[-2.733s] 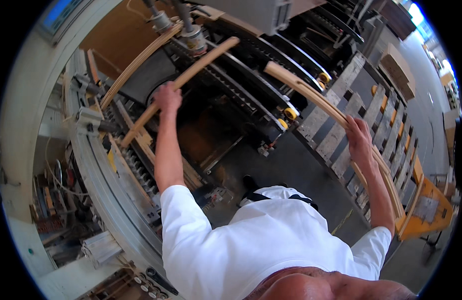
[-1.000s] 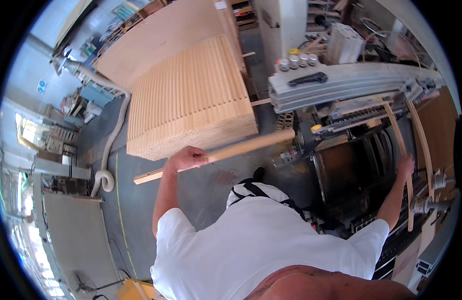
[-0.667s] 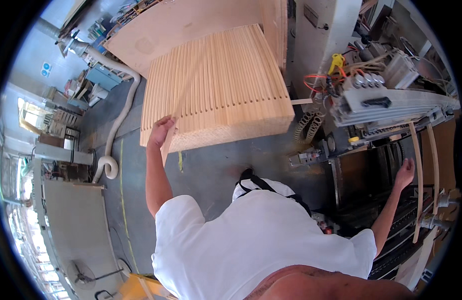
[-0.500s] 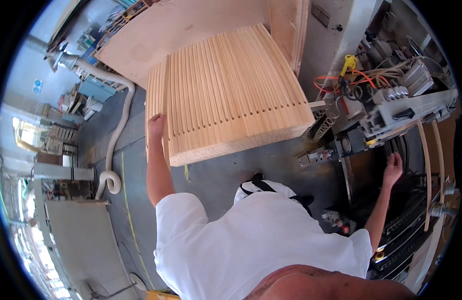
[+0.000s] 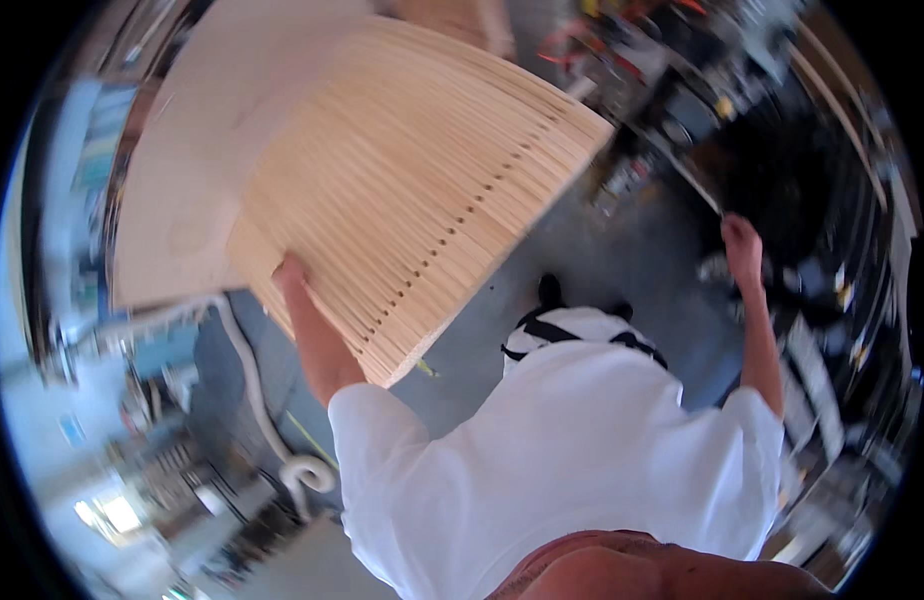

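Stack of pale wooden strips (image 5: 422, 170), spread beneath and rightward of the left hand (image 5: 293, 272) | that hand: over the strips, grip blurred, can't tell | right hand (image 5: 742, 245): well apart, fingers curled, can't tell if holding anything | pale hose (image 5: 250, 372): below the left hand

L arm (image 5: 322, 345) out fwd, angled to pers.'s L, bare from sleeve (image 5: 377, 430) to wrist. L hand (image 5: 292, 272) at far end, fingers bunched in close; tips hard to make out b/c of blur. R arm (image 5: 765, 350) also out fwd, on R side, bare too, leaning slightly inward twd wrist. R hand (image 5: 742, 245) a bit higher in view than L; fingers look curled, grip unclear, blurry. Hands well apart, 1 per side of torso (image 5: 572, 450). 1 foot (image 5: 550, 290) shows, ahead of torso, approx. betw. hands.
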Available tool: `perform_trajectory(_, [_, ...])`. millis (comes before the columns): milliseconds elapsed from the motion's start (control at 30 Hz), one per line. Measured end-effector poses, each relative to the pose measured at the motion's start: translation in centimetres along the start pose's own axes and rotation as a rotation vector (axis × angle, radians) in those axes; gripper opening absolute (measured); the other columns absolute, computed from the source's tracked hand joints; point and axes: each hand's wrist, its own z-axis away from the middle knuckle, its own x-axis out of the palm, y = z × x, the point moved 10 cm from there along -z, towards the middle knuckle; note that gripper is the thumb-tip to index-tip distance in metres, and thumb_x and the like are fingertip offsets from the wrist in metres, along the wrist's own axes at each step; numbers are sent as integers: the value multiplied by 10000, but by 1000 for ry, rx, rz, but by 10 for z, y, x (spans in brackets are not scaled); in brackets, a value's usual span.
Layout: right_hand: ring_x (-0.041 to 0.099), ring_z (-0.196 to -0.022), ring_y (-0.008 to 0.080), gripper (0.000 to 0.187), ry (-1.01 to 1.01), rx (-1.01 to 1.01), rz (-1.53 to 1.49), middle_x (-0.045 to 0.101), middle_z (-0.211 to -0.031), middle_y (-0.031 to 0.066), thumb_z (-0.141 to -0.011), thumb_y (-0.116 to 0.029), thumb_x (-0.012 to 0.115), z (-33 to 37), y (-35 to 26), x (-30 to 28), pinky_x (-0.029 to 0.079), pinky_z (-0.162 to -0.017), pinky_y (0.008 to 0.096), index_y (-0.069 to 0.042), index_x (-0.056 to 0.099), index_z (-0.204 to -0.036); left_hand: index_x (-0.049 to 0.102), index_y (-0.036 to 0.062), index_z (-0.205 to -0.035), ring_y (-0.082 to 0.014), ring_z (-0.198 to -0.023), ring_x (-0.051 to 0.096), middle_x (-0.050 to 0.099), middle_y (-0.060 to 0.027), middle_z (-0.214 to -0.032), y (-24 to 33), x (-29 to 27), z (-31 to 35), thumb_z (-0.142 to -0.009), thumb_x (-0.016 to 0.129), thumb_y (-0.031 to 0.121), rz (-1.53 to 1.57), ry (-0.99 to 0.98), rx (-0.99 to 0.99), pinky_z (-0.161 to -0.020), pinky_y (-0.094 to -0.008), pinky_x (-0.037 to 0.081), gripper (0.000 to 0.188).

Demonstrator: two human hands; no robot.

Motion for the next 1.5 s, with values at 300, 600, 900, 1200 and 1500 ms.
perform_trajectory(300, [663,-946,286,273,237,226,24,672,-1050,130,-891,-186,643,135,75,-40,514,-826,354,-44,661,-1124,622,-44,-1180,-338,-933,654,674,-218,-1087,12,-17,32,-907,548,279,91,-61,92,-790,-405,533,429])
perform_trajectory(600, [683,-913,245,256,645,464,52,680,-1039,104,-907,-191,642,381,177,-132,534,-800,341,-66,668,-1128,585,-112,-1173,-333,-921,647,657,-251,-1074,210,-22,273,-957,535,206,130,79,989,-816,-394,525,387])
perform_trajectory(900, [558,-1119,346,350,946,849,732,623,-1179,142,-828,-174,670,655,216,-247,452,-951,432,-77,632,-1162,605,-45,-1176,-210,-943,631,663,-154,-1073,174,152,663,-955,576,142,236,-1090,1307,-824,-313,514,291])
perform_trajectory(1200, [642,-889,328,217,624,990,865,667,-986,126,-889,-201,571,788,277,-202,523,-759,445,-105,672,-1055,643,62,-1151,-297,-986,659,669,-167,-1085,137,143,837,-900,619,185,-26,-1303,1436,-878,-373,519,281])
perform_trajectory(1500, [601,-989,334,253,524,1128,1003,637,-1091,126,-945,-263,542,762,261,-210,489,-821,457,-81,632,-1096,663,35,-1031,-269,-829,673,667,-142,-923,118,189,813,-838,630,112,88,-1256,1229,-751,-357,533,211])
